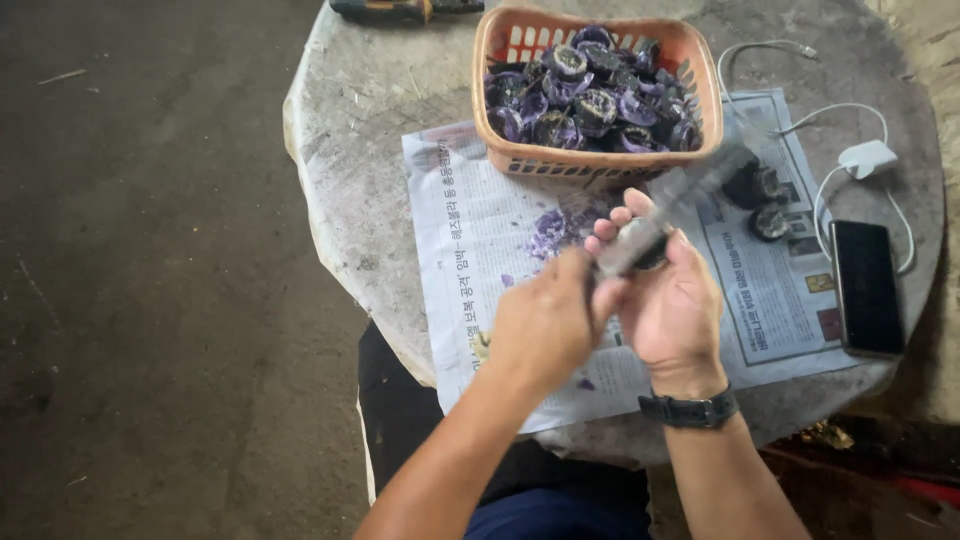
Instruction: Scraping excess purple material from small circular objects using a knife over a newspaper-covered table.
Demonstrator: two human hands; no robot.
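Note:
My left hand (545, 320) grips the handle of a knife (672, 205) whose blurred blade points up and right toward the basket. My right hand (668, 300), with a dark watch on its wrist, cups a small dark round piece (652, 258) against the blade. An orange plastic basket (600, 163) stands just beyond my hands, filled with several purple-and-dark cut pieces (590, 90). Purple scraps (553, 230) lie on the newspaper (470, 240) under my hands.
The round stone table (350, 120) holds a black phone (865, 288) at the right, a white charger with cable (866, 157), two dark pieces (760, 200) on the newspaper and a tool (400, 10) at the far edge. Dark floor lies to the left.

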